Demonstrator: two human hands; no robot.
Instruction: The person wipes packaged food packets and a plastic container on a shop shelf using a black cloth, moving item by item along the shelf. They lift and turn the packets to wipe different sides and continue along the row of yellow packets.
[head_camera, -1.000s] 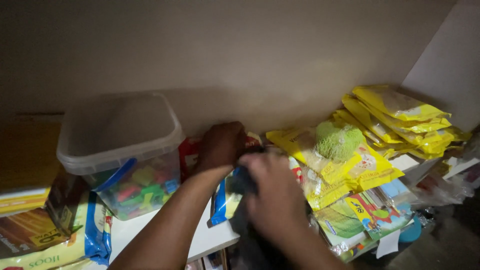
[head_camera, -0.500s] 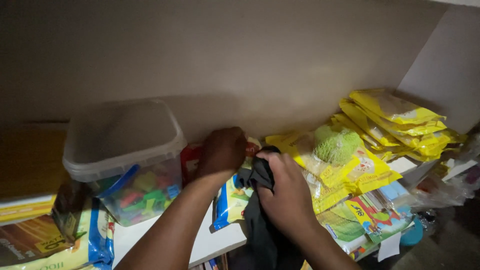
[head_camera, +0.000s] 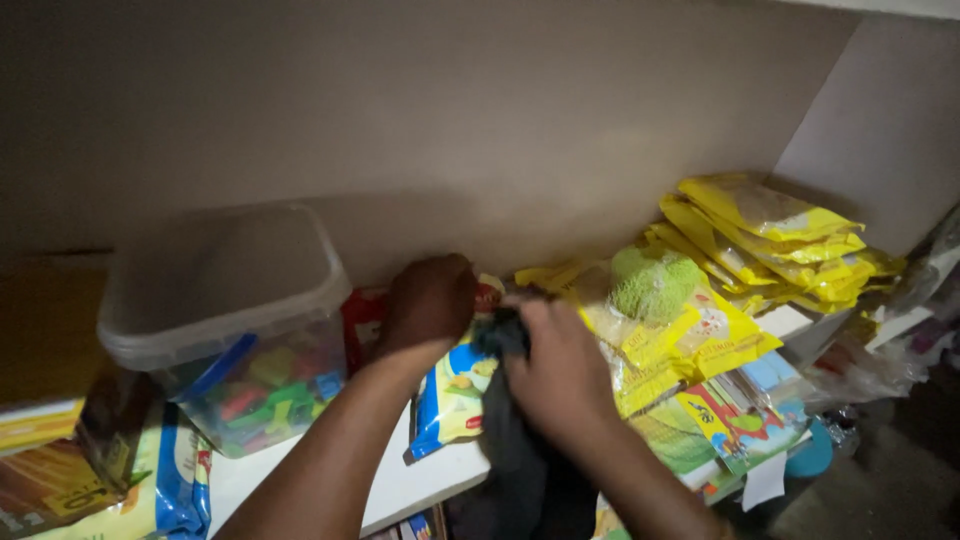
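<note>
While the left hand (head_camera: 432, 300) curls over the red packet (head_camera: 365, 318) — fingers together | right hand (head_camera: 558, 372) fingers clamped on dark cloth (head_camera: 515, 450).

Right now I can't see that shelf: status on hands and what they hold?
Left hand on red packet. Right hand gripping dark cloth. Lidded plastic tub left, yellow packets right.

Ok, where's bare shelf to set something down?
One bare white strip of shelf at the front edge, between the clear tub and the blue packet. Right of it, yellow packets crowd everything; both hands fill the middle.
</note>
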